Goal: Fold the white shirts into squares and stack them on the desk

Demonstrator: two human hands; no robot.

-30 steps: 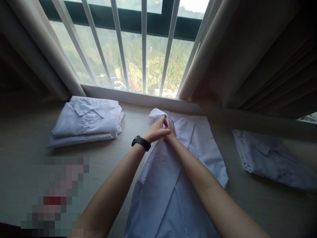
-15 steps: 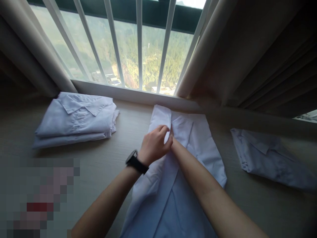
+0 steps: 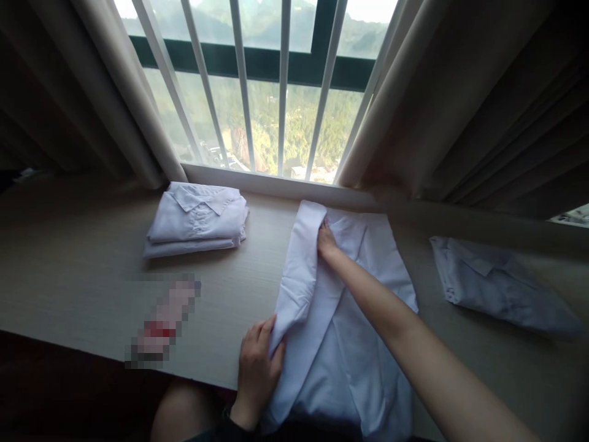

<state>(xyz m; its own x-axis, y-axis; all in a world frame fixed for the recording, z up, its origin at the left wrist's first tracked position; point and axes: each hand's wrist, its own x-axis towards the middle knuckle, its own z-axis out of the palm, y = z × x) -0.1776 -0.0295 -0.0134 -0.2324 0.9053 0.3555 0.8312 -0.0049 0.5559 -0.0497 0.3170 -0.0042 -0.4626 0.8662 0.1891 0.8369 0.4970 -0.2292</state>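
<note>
left hand point(image 3: 257, 363) clamps on the folded edge of the white fabric shirt point(image 3: 340, 359) on the pale wooden desk point(image 3: 92, 288); right hand point(image 3: 326, 240) presses flat, fingers unclenched, near its collar

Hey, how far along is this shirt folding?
Done: a stack of folded shirts sits at the left. In hand: the middle shirt has one side folded in; the left hand grips that fold's near end, and the right hand rests at its far end. Left: a rumpled shirt lies at the right.
</note>
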